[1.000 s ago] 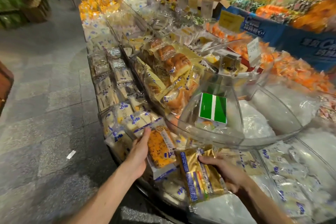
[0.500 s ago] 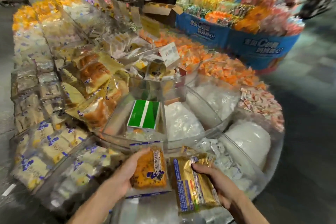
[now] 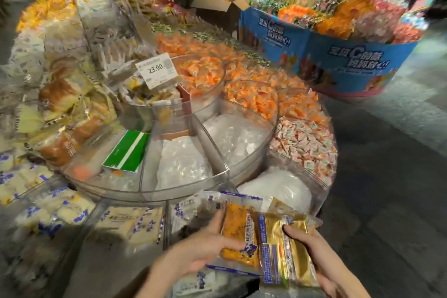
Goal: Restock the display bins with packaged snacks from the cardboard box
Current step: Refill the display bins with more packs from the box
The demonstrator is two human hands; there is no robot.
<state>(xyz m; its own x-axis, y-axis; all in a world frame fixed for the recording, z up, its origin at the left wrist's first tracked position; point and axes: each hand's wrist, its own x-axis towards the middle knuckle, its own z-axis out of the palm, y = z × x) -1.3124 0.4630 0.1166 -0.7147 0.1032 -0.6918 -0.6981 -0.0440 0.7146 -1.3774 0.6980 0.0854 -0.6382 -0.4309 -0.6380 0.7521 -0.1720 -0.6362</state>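
Display bins (image 3: pixel 183 192), hands (image 3: pixel 203 247) (image 3: pixel 316 249) gripping packets (image 3: pixel 238 232) (image 3: pixel 285 256) (one gold)

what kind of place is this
Most likely a supermarket's bulk snack section: clear bins heaped with wrapped snacks, a price tag reading 23.90, and a blue promotional stand.

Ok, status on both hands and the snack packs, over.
Left grip holds orange snack pack. Right grip holds gold snack pack. Both packs side by side, not yet binned. No obstruction seen.
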